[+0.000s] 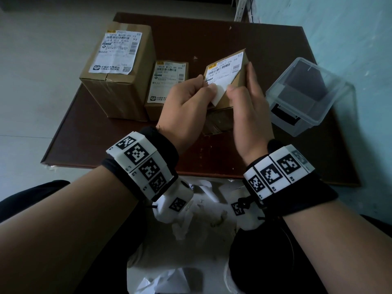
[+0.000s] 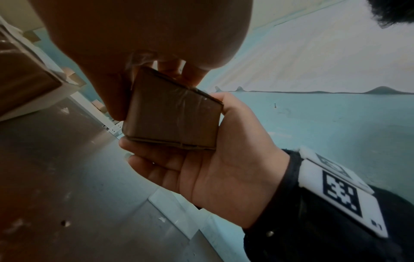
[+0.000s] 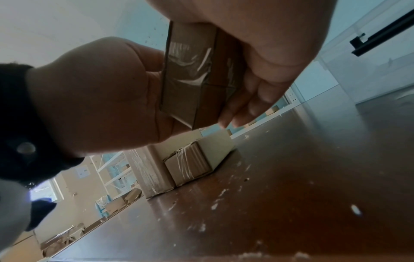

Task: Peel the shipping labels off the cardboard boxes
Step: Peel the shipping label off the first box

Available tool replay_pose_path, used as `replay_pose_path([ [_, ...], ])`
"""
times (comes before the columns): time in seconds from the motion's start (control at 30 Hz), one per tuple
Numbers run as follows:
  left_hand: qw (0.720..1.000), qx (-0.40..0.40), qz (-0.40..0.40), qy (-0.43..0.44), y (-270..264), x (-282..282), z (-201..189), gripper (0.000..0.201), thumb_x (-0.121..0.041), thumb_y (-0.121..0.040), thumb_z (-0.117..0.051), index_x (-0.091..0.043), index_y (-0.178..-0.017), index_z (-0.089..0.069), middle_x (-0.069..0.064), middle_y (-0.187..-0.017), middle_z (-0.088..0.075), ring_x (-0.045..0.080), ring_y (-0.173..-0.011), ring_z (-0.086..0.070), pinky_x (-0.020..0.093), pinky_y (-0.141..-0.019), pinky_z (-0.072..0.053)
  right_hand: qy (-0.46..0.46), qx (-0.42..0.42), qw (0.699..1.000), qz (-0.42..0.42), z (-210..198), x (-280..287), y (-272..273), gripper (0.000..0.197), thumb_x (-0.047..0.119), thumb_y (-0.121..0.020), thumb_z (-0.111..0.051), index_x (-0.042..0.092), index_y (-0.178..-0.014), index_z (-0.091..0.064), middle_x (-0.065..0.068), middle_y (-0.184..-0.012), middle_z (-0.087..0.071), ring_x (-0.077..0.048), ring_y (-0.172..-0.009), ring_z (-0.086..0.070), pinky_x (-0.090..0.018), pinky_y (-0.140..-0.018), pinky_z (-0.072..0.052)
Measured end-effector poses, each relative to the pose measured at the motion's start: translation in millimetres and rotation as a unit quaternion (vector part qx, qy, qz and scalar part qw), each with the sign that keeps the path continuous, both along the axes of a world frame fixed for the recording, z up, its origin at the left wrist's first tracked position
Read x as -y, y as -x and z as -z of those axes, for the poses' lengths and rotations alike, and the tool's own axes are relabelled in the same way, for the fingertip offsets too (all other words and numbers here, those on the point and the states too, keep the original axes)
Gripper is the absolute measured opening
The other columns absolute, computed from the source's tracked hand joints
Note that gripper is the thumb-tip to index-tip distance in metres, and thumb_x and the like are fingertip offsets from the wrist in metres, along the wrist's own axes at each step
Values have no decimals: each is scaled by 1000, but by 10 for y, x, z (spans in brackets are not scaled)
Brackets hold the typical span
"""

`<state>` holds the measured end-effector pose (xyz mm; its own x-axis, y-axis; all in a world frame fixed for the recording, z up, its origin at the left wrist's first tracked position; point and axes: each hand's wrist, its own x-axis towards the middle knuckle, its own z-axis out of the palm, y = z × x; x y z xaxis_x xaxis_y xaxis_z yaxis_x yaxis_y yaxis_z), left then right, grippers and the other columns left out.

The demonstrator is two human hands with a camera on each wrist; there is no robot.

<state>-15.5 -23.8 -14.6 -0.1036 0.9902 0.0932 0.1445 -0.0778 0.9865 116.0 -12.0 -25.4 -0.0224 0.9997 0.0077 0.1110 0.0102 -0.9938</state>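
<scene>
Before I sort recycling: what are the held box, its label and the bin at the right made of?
Held box: brown matte cardboard with glossy clear tape. Shipping label: white printed paper, apparently adhesive, its corner lifted. Bin: clear, likely rigid plastic; the table shows through it.

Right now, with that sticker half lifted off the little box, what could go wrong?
The label could tear: the left hand pinches only its lifted corner, and scraps of paper already lie below the table edge.

The small box might slip, since the right hand holds it tilted in the air above the table.

A sudden release could swing a hand into the clear plastic container close by.
</scene>
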Motion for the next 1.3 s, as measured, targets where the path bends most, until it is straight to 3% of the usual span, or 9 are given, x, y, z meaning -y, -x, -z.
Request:
replay_pose_path([
  [0.13,1000,8,-4,5,6,20,-31,42,-25,-95,-52,14,-80,-54,29,-84,-60,17,-88,-62,57,-91,-49,-2,-1,1000,1,-12,2,5,90,43,-93,-53,26,-173,-17,-3,-163,-52,-10,-137,-61,-39,-115,-53],
  [0.23,1000,13,-4,8,1,13,-36,43,-26,-95,-52,14,-81,-57,23,-85,-66,13,-94,-64,53,-96,-49,0,-2,1000,0,-20,8,5,89,43,-93,-53,26,-173,-17,-3,-162,-53,-9,-135,-62,-38,-114,-54],
  [0.3,1000,13,-5,4,2,-3,-17,45,-27,-96,-52,17,-85,-58,32,-94,-66,7,-96,-63,35,-98,-51,2,-4,1000,-1,-25,8,3,89,42,-93,-52,26,-173,-17,-3,-161,-54,-8,-134,-62,-37,-113,-54],
  [0.4,1000,-12,-11,-9,8,-2,-11,43,-21,-101,-52,19,-86,-56,39,-98,-63,-11,-80,-52,8,-85,-43,4,-9,1000,-2,-30,-1,-6,89,41,-93,-51,26,-173,-17,-1,-160,-54,-5,-133,-61,-35,-114,-53],
  [0.53,1000,-16,-12,-14,18,-26,5,45,-24,-98,-52,18,-85,-56,37,-91,-63,-16,-79,-53,10,-91,-43,0,-1,1000,-2,-20,-3,-7,88,42,-94,-52,26,-173,-17,0,-161,-54,-5,-135,-61,-36,-116,-51],
  [0.67,1000,-16,-12,-8,29,-44,17,45,-23,-99,-52,20,-87,-56,15,-88,-60,-17,-76,-52,6,-86,-41,-4,2,1000,-1,-18,2,-5,88,43,-94,-52,27,-173,-18,-1,-162,-53,-8,-137,-60,-40,-116,-51],
  [0.83,1000,-15,-8,-11,25,-50,15,43,-22,-99,-52,19,-84,-55,36,-92,-63,-10,-79,-52,10,-91,-43,0,-5,1000,3,-41,15,-2,91,46,-90,-54,28,-173,-20,-3,-169,-44,-12,-140,-58,-39,-114,-54],
  [1.03,1000,-16,-5,-3,28,-30,-5,42,-15,-102,-51,20,-80,-50,43,-93,-61,10,-86,-47,7,-99,-39,-3,-2,1000,6,-52,23,-8,89,42,-91,-53,27,-173,-22,-3,-168,-45,-8,-138,-59,-33,-113,-54],
  [1.3,1000,-11,0,-3,41,-42,18,42,-17,-102,-51,19,-80,-51,40,-87,-61,8,-89,-49,6,-99,-38,-4,7,1000,0,-47,14,-14,87,42,-93,-52,27,-173,-20,-2,-168,-46,-5,-136,-59,-28,-112,-54],
])
